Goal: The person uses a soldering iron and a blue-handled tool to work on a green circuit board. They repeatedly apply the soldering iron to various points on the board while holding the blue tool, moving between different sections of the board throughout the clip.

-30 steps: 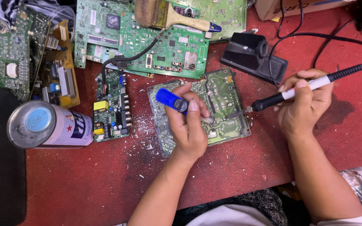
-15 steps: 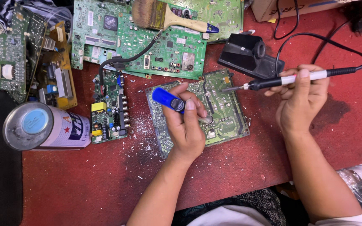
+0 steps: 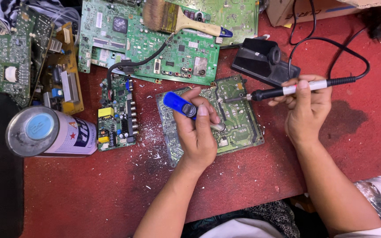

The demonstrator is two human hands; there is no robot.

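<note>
**Circuit board under the iron: tip near the top edge, blue tool in the other hand**

Circuit board [image 3: 239, 128], green, lies flat at the centre of the red worktop [image 3: 89, 198], copper side up as far as I can tell. White flecks litter the surface at its 9 o'clock.

Grips: left hand [image 3: 197, 136] rests on the board, its fingers closed round a blue-handled tool [image 3: 177, 103] that points toward 10 o'clock. Right hand [image 3: 307, 112] is clamped on the soldering iron [image 3: 287, 91] in a pen-like hold. The iron comes in from 3 o'clock, tip low over the board's upper edge; I cannot tell whether it touches.

Step in hand, my judgement: heating a joint near the top edge, with the blue tool standing by, tip just off the joint area.

Next move, as I read it, calls for a steady tip on one pad and the blue tool brought close without bumping the iron's shaft. The cable loops toward 1 o'clock and needs slack.

Count:
- hands: 2
- soldering iron: 1
- iron stand [image 3: 261, 61], black, at 1 o'clock: 1
- blue tool: 1
- paintbrush [image 3: 173, 20], at 11 o'clock: 1
- spray can [image 3: 49, 132], lying at 9 o'clock: 1
- boards: at least six, including a small board [image 3: 117, 112] at 9 o'clock, overlapping large boards [image 3: 155, 39] at 11 and a left stack [image 3: 9, 66]; overlap hides the exact number
- cardboard box [image 3: 296, 11], at 1 o'clock: 1
</note>
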